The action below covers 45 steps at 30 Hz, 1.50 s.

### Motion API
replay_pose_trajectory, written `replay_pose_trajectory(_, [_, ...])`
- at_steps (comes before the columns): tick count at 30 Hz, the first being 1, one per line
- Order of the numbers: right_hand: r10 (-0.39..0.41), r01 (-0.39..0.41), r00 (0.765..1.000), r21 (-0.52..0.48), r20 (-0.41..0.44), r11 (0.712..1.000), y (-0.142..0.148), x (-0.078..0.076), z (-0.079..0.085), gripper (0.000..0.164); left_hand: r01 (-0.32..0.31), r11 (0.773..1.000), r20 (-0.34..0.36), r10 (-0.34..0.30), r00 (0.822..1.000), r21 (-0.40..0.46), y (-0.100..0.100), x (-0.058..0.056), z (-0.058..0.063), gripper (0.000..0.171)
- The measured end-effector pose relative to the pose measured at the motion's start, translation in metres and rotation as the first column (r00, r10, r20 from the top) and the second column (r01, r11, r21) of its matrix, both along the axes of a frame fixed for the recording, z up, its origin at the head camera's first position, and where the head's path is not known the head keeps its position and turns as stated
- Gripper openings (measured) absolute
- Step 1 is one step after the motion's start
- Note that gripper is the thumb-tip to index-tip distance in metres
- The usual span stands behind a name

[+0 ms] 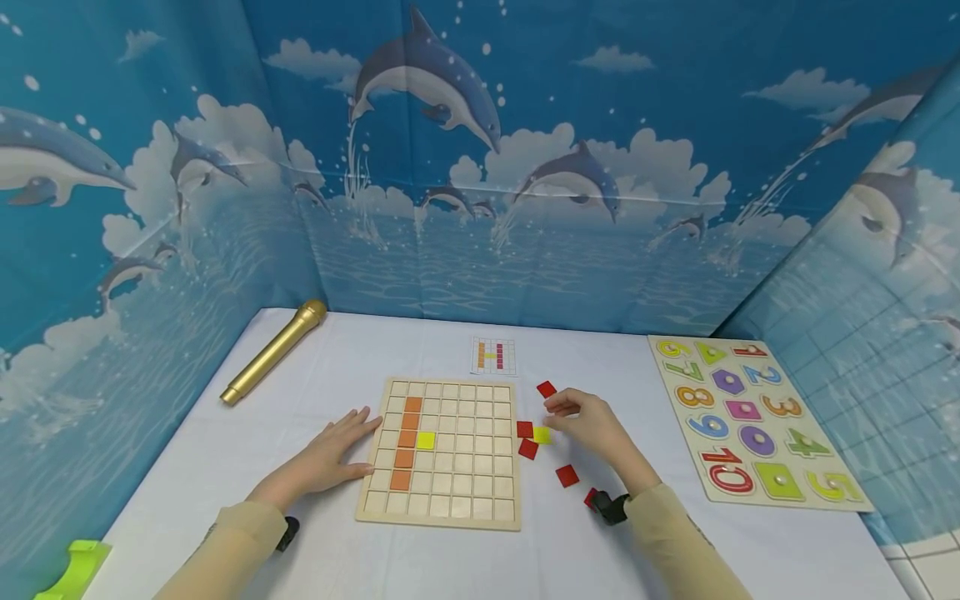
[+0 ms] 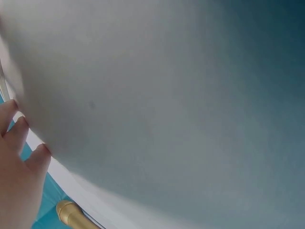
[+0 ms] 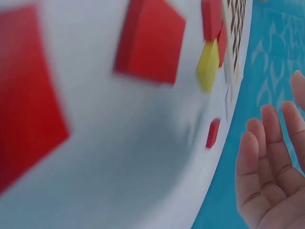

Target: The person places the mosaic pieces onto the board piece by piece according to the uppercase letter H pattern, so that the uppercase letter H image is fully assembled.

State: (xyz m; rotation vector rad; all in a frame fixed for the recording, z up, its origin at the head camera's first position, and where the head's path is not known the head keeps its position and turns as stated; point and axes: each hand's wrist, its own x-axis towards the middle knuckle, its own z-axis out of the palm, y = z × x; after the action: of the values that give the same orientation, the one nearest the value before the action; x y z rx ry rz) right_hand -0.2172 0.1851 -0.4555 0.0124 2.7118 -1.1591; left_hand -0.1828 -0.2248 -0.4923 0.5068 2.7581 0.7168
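Observation:
A wooden grid board (image 1: pixel 472 485) lies flat in the middle of the table. Several orange tiles (image 1: pixel 407 438) form a column on its left side, with a yellow tile (image 1: pixel 426 441) beside them. My left hand (image 1: pixel 324 457) rests by the board's left edge, fingers spread, thumb and fingertips at the rim. To the right of the board, my right hand (image 1: pixel 588 423) hovers over the table with loosely bent fingers; the right wrist view shows nothing in it. Near its fingertips lie a second yellow tile (image 1: pixel 542 435) and several scattered red tiles (image 1: pixel 567 476).
Behind the board lies a small pattern card (image 1: pixel 493 356). A gold microphone (image 1: pixel 276 352) is at the back left, a number-and-shape puzzle board (image 1: pixel 757 421) at the right. A green piece (image 1: pixel 75 571) sits at the front left corner. Dolphin-print curtains (image 1: pixel 480 250) enclose the table.

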Motion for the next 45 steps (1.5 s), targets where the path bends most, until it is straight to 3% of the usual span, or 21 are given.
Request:
replay_pose_trajectory(27, [0.024, -0.024, 0.999, 0.013, 0.032, 1.0, 0.004, -0.003, -0.009, 0.028, -0.014, 1.0, 0.019, 0.014, 1.0, 0.004, 0.001, 0.001, 0.002, 0.078])
replay_pose_trajectory(39, [0.09, -0.094, 0.993, 0.052, 0.07, 0.994, 0.0, -0.008, -0.013, 0.026, -0.018, 1.0, 0.023, 0.018, 1.0, 0.011, 0.001, 0.001, -0.002, 0.077])
replay_pose_trajectory(45, [0.084, -0.092, 0.992, 0.092, 0.095, 0.991, -0.003, -0.009, -0.016, 0.025, -0.01, 1.0, 0.004, 0.01, 1.0, 0.002, 0.001, 0.001, -0.001, 0.078])
